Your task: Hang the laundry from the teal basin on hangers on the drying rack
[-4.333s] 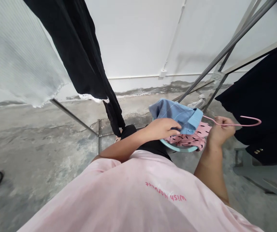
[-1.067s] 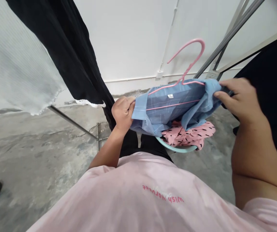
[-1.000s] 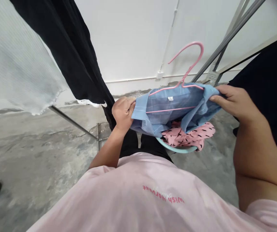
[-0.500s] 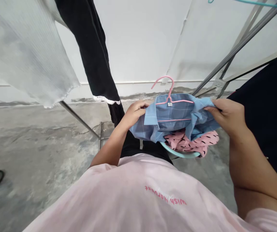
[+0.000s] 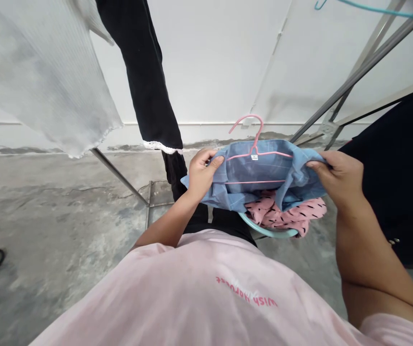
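Note:
A light blue shirt with thin pale lines hangs over a pink hanger, whose hook sticks up above the collar. My left hand pinches the shirt's left shoulder between thumb and fingers. On the opposite side, my right hand is closed on the other shoulder and collar edge. Between them the neck opening shows a small white label and the hanger's lower bar. The hanger's ends are hidden inside the cloth. Below the shirt, a pink cloth with black dashes lies in a light green basin.
White ribbed clothing and a black garment hang at the left. Grey rack poles and a dark navy garment stand at the right. A teal hanger shows at the top right. The floor is concrete.
My left hand has turned and folded the left collar flap outward, so the neck opening is wider on that side. The hanger hook has shifted slightly right. My right hand keeps its hold.

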Available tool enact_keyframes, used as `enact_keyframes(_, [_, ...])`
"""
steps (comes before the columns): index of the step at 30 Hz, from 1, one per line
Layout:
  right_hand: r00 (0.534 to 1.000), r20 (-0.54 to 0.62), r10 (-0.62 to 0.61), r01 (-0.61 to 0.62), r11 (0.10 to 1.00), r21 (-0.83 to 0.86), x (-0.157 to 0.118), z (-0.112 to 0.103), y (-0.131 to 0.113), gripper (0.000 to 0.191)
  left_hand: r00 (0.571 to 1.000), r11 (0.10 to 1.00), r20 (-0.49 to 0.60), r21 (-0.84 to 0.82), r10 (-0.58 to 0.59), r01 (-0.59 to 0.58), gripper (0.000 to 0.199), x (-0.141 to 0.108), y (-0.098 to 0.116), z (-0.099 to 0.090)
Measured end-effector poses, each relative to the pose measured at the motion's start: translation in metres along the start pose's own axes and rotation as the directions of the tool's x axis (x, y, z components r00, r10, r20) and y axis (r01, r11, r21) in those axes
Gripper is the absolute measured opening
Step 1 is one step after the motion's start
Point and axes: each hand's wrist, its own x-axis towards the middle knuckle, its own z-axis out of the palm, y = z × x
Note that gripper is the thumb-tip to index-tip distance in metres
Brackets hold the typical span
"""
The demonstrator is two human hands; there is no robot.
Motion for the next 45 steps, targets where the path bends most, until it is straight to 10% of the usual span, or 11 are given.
enact_keyframes(9, [0.985,-0.077,0.155,-0.15,0.987,0.064,-0.007,0.0,0.012,0.028,0.899,0.918,0.344,0.186,0.272,-0.35,0.039,-0.005,0.01,-0.005])
enact_keyframes(13, [0.983,-0.09,0.158,-0.152,0.986,0.063,-0.007,-0.001,0.01,0.029,0.96,0.921,0.223,0.313,0.166,-0.232,0.02,0.002,0.003,-0.001])
enact_keyframes(17, [0.99,-0.084,0.114,-0.109,0.992,0.064,-0.005,0.002,0.008,0.032,0.925,0.928,0.379,0.34,0.012,-0.151,0.02,0.005,-0.004,0.004])
enact_keyframes(22, [0.944,-0.329,0.029,-0.023,1.0,0.022,0.003,0.007,0.005,0.045,0.958,0.944,0.28,0.295,0.063,-0.148,0.023,0.002,-0.005,0.011])
enact_keyframes(26, [0.873,-0.428,0.236,-0.125,0.954,0.271,0.009,0.005,-0.014,0.038,0.964,0.937,0.266,0.328,0.032,-0.121,0.021,0.002,-0.006,0.015])
enact_keyframes(30, [0.826,-0.204,0.526,-0.251,0.667,0.702,0.008,-0.001,-0.044,0.035,0.971,0.924,0.235,0.36,0.045,-0.13,0.02,0.003,-0.007,0.014])
enact_keyframes(34, [0.781,0.418,0.464,-0.609,0.422,0.671,-0.002,-0.003,-0.057,0.04,0.983,0.926,0.168,0.357,0.068,-0.125,0.02,0.003,-0.006,0.009])
enact_keyframes(37, [0.739,0.562,0.372,-0.653,0.602,0.46,-0.01,-0.001,-0.052,0.04,0.987,0.933,0.118,0.328,0.112,-0.145,0.019,0.003,-0.005,0.005])
enact_keyframes(42, [0.93,-0.04,0.364,-0.359,0.928,0.1,-0.006,-0.012,-0.032,0.041,0.969,0.91,0.117,0.336,0.217,-0.244,0.019,0.002,-0.003,0.004])
enact_keyframes(45, [0.993,-0.007,0.118,-0.116,0.966,-0.23,0.006,-0.026,-0.016,0.057,0.947,0.889,0.139,0.328,0.289,-0.319,0.02,0.003,0.0,0.004])
